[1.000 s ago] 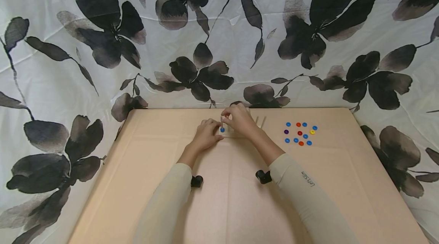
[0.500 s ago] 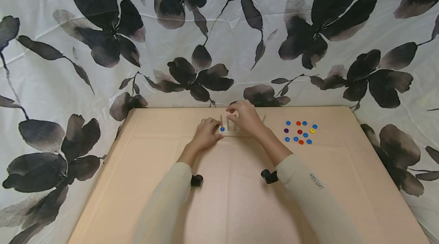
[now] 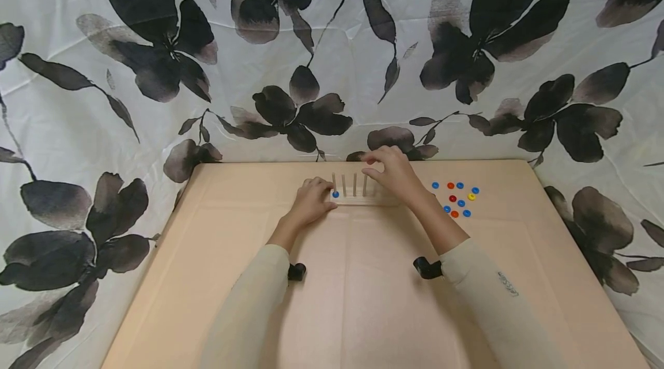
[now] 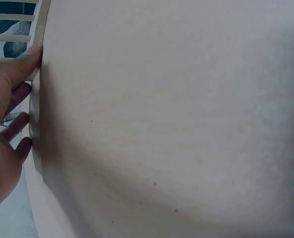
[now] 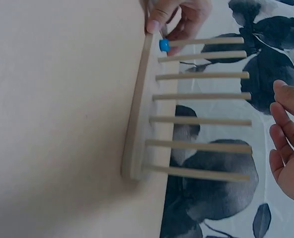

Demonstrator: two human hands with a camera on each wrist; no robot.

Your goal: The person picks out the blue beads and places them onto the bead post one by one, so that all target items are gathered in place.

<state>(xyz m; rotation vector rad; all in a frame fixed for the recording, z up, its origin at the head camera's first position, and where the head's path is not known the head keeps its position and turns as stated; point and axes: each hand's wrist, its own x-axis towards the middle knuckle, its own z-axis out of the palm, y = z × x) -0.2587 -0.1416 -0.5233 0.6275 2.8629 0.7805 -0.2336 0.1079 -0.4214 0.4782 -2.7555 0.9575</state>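
A wooden peg rack (image 3: 358,201) with a row of several upright pegs lies at the far side of the table. On its leftmost peg, down at the base, sits a small blue bead (image 5: 164,45). My left hand (image 3: 309,203) holds the rack's left end, its thumb on the near edge and its fingers round the far side. My right hand (image 3: 393,174) hovers above the rack's right part, hiding some pegs in the head view. The right wrist view shows that hand's fingers (image 5: 281,121) loosely bent and holding nothing, apart from the peg tips.
Several loose beads in blue, red, orange and yellow, such as a yellow bead (image 3: 471,196), lie right of the rack. The table (image 3: 342,300) ends just behind the rack, where a floral cloth (image 3: 311,40) hangs.
My right hand has moved right from the leftmost peg, along the row, leaving the blue bead in view there. My left hand has stayed at the rack's end.
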